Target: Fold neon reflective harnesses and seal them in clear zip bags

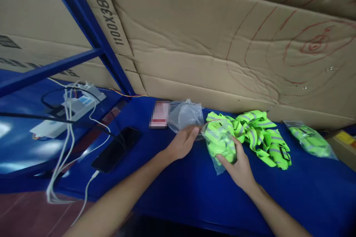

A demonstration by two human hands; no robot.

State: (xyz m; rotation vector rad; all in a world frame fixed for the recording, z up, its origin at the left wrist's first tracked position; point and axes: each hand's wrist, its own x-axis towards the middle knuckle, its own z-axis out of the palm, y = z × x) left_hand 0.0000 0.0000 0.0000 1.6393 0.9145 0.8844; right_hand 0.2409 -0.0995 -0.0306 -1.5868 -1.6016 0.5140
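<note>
My right hand [239,164] is wrapped round a clear plastic bag [221,142] filled with folded neon-green reflective straps, its thumb across the front. Just left of the bag's upper edge is my left hand [184,142], fingers bent together with the thumb near them; whether they pinch anything is too small to tell. Behind my left hand lie clear plastic bags [187,114] that look flat. Loose green straps with grey stripes [257,133] are heaped behind and right of the held bag. Farther right rests another bag of green straps [311,140].
A blue table [178,192] backs onto cardboard [194,44]. Left are a black phone [115,150], a white power strip [66,111] with tangled cables, and a blue metal frame [83,18]. A blurred pink item [160,113] lies beside the plastic bags. At far right stands a box [345,148].
</note>
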